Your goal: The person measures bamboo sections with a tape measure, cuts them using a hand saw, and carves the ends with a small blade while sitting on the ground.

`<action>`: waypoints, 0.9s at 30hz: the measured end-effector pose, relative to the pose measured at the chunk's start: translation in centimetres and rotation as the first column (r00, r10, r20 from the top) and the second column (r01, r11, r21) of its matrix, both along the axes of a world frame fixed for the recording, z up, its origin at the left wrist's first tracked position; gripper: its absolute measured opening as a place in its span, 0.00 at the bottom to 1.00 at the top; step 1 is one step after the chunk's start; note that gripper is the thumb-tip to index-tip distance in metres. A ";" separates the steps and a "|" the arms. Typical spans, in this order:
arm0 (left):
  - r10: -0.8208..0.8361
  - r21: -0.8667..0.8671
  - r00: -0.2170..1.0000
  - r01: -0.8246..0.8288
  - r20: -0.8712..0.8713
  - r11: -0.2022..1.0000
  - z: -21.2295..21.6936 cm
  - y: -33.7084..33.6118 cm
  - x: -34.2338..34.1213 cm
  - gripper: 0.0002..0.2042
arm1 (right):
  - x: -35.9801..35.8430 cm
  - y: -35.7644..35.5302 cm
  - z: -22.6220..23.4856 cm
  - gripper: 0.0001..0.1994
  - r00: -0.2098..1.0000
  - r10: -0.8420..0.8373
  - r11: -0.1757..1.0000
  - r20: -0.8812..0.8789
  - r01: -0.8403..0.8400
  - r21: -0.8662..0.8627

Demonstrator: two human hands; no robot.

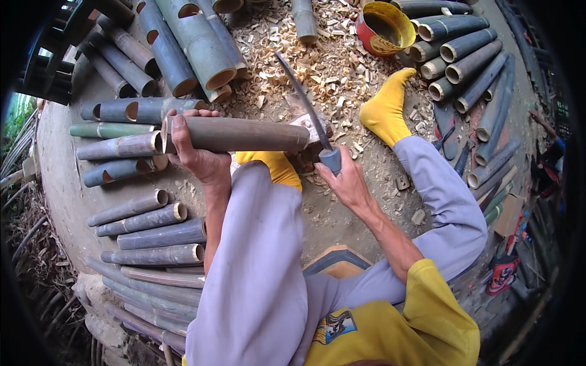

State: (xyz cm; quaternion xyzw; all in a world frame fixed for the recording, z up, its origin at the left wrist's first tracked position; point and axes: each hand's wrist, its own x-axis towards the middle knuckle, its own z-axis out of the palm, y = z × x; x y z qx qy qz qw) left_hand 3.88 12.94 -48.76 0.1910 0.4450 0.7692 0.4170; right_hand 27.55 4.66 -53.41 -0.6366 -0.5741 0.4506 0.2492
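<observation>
My left hand (pixel 198 151) is wrapped round the left end of a brown bamboo tube (pixel 250 135), its thumb up along the cut rim. The tube lies nearly level across the view, its right end against a pale wooden block (pixel 310 125). My right hand (pixel 349 180) grips the grey handle of a long knife (pixel 302 96). The dark blade slants up and to the left, just past the tube's right end; whether it touches the block I cannot tell. Wood shavings (pixel 323 73) cover the ground beyond the blade.
Bamboo tubes (pixel 146 146) lie in rows on the left, some with notches cut in them. More tubes (pixel 473 64) are stacked at the right. A red and yellow bucket (pixel 384 30) stands at the far side. My yellow-socked foot (pixel 387 107) rests beside the shavings.
</observation>
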 end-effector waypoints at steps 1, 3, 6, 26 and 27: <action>0.008 -0.002 1.000 -0.008 -0.020 1.000 -0.4 -0.3 -0.1 0.18 | -0.6 -0.1 1.7 0.20 0.998 -0.033 0.996 -0.051 0.037 0.084; 0.033 -0.009 0.999 -0.033 -0.030 0.999 -0.5 -0.7 0.0 0.15 | -1.5 0.5 4.8 0.19 0.996 -0.034 0.952 -0.078 0.056 0.301; 0.006 -0.015 0.992 -0.008 -0.129 1.000 -0.3 -1.1 0.3 0.16 | -1.7 0.3 1.6 0.17 0.998 0.017 0.881 -0.057 0.012 0.473; -0.251 0.189 0.952 0.282 -0.176 0.940 -0.6 -1.8 -0.2 0.23 | -0.2 0.6 2.3 0.15 1.000 0.009 1.000 -0.028 -0.009 0.019; -0.251 0.187 0.954 0.280 -0.167 0.942 -0.4 -1.5 -0.1 0.24 | -0.8 0.8 3.7 0.16 0.998 -0.005 0.981 -0.055 0.015 0.193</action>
